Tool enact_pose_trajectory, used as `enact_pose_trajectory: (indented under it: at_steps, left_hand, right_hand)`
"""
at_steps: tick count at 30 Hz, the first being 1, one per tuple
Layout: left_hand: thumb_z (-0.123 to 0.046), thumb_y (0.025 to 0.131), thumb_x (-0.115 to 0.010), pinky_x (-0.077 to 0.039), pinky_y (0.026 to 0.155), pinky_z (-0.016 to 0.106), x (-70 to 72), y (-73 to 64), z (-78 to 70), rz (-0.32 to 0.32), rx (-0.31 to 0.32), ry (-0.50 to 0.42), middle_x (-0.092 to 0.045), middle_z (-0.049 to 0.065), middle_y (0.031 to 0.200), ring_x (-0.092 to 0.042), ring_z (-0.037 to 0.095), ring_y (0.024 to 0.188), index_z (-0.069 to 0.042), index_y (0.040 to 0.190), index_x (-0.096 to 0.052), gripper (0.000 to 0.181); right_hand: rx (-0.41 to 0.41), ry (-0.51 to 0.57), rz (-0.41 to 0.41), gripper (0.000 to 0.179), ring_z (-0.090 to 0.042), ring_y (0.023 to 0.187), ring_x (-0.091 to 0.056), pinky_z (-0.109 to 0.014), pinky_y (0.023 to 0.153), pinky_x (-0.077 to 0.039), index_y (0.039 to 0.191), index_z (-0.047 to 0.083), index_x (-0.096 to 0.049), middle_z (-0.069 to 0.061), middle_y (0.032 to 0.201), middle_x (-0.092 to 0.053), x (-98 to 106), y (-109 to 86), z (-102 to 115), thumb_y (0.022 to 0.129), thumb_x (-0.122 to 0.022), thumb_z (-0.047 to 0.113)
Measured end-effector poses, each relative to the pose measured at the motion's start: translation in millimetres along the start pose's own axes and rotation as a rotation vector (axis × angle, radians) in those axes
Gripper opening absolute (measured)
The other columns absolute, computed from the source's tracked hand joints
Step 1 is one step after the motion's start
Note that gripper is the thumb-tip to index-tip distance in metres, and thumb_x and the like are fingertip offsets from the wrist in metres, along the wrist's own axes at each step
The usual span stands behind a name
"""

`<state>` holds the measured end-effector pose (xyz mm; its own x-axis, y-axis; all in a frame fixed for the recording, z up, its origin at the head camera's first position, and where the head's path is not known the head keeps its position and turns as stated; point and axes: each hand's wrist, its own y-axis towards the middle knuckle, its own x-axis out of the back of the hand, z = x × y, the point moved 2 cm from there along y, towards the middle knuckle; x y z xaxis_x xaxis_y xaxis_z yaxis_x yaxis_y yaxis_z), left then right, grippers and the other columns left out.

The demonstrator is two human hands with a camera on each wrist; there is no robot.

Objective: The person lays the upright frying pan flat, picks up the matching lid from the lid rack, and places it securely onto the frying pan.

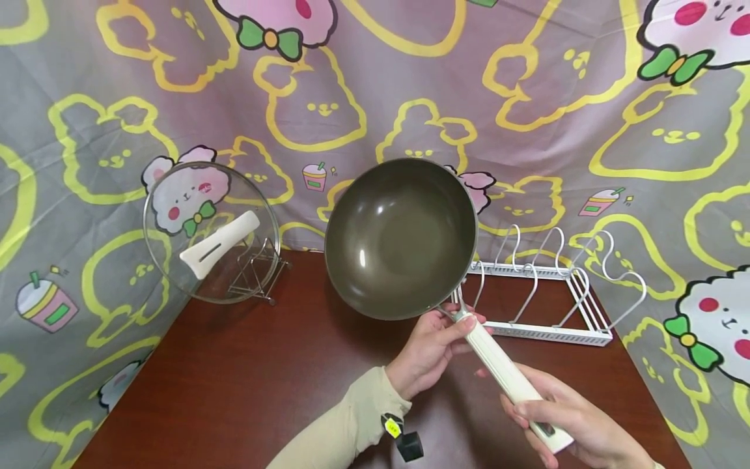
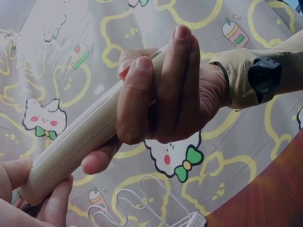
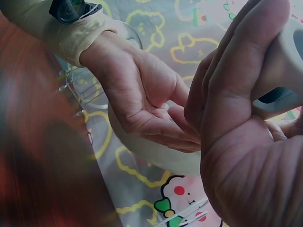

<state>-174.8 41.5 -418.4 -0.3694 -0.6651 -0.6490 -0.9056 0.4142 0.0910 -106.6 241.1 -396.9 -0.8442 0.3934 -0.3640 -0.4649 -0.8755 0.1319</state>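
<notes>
Firmly enough, both hands close on the cream handle (image 1: 504,365) of a deep pan: the left hand (image 1: 430,352) pinches it near the metal neck, thumb laid over the top, while the right hand (image 1: 562,407) wraps its fingers round the far end, thumb on the upper face. From the left wrist, the handle's side seam shows, along with the right hand's curled fingers and the black camera (image 2: 265,78) strapped over its sleeve, which the head view leaves out. The pan (image 1: 404,238) itself is held up above the reddish-brown tabletop (image 1: 263,365), its dark inside turned toward the head camera; only the right wrist view gives its pale outer wall, curving behind the left hand's upturned palm. Behind and to the right of the handle, a white rack (image 1: 545,333) with curved wire dividers sits on the table. Well apart at the left, a glass lid (image 1: 170,260) with a cream grip (image 1: 222,243) stands tilted in a wire stand (image 1: 256,267), and cartoon-printed cloth (image 1: 375,78) hangs behind everything
</notes>
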Motion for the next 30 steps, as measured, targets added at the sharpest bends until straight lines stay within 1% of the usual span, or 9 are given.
enact_pose_trajectory:
  at_steps: [5,11,16,19,23,26,30]
  left_hand:
    - [-0.001,0.103,-0.058,-0.062,0.088,0.03,2.1,-1.6,1.2,0.003,0.001,0.0,-0.076,-0.001,0.1,-0.076,0.011,0.093,-0.011,0.107,-0.062,0.011]
    - [-0.001,0.103,-0.057,-0.062,0.088,0.031,3.7,-1.7,2.2,-0.002,0.006,-0.002,-0.076,0.0,0.1,-0.076,0.011,0.093,-0.01,0.106,-0.062,0.011]
    - [-0.001,0.104,-0.057,-0.061,0.09,0.032,3.8,-2.1,2.4,-0.014,0.02,0.001,-0.076,-0.001,0.099,-0.076,0.011,0.093,-0.011,0.106,-0.062,0.012]
    - [-0.002,0.104,-0.058,-0.061,0.092,0.033,4.3,-2.5,3.0,-0.023,0.027,-0.001,-0.076,-0.001,0.099,-0.076,0.011,0.093,-0.012,0.105,-0.063,0.011]
    - [-0.003,0.103,-0.059,-0.06,0.093,0.035,5.7,-3.2,4.0,-0.031,0.03,-0.012,-0.076,0.0,0.1,-0.076,0.012,0.094,-0.011,0.106,-0.063,0.01]
    - [-0.003,0.103,-0.059,-0.061,0.093,0.035,6.3,-3.0,4.7,-0.033,0.029,-0.013,-0.075,0.0,0.1,-0.076,0.012,0.094,-0.011,0.105,-0.064,0.01]
    - [-0.003,0.104,-0.058,-0.061,0.091,0.034,6.7,-1.9,5.6,-0.039,0.029,-0.004,-0.076,-0.001,0.099,-0.075,0.011,0.094,-0.012,0.104,-0.065,0.012]
  right_hand:
    - [0.002,-0.006,0.005,0.056,-0.049,0.047,-0.037,-0.054,0.034,-0.024,0.156,-0.007,-0.024,-0.022,0.094,-0.037,0.9,0.9,-1.7,0.101,-0.02,-0.013]
    - [-0.009,0.001,0.001,0.055,-0.049,0.047,-0.035,-0.056,0.034,-0.022,0.156,-0.006,-0.025,-0.023,0.093,-0.036,2.4,0.9,-2.6,0.101,-0.021,-0.013]
    - [-0.027,0.03,-0.006,0.055,-0.05,0.049,-0.032,-0.057,0.036,-0.018,0.156,-0.005,-0.024,-0.023,0.093,-0.034,2.3,0.4,-3.1,0.102,-0.021,-0.011]
    - [-0.006,0.013,0.005,0.055,-0.049,0.047,-0.033,-0.055,0.033,-0.023,0.156,-0.006,-0.025,-0.024,0.092,-0.034,2.9,1.1,-4.1,0.101,-0.021,-0.013]
    - [0.026,-0.034,0.022,0.056,-0.047,0.043,-0.035,-0.046,0.03,-0.033,0.155,-0.008,-0.026,-0.024,0.09,-0.034,4.7,2.4,-5.7,0.099,-0.021,-0.015]
    - [0.034,-0.036,0.029,0.058,-0.046,0.044,-0.035,-0.046,0.03,-0.032,0.155,-0.007,-0.028,-0.024,0.09,-0.034,6.0,2.3,-6.7,0.099,-0.02,-0.016]
    - [0.033,-0.015,0.034,0.06,-0.047,0.046,-0.034,-0.052,0.031,-0.025,0.156,-0.003,-0.031,-0.025,0.09,-0.034,7.1,2.2,-7.1,0.099,-0.018,-0.015]
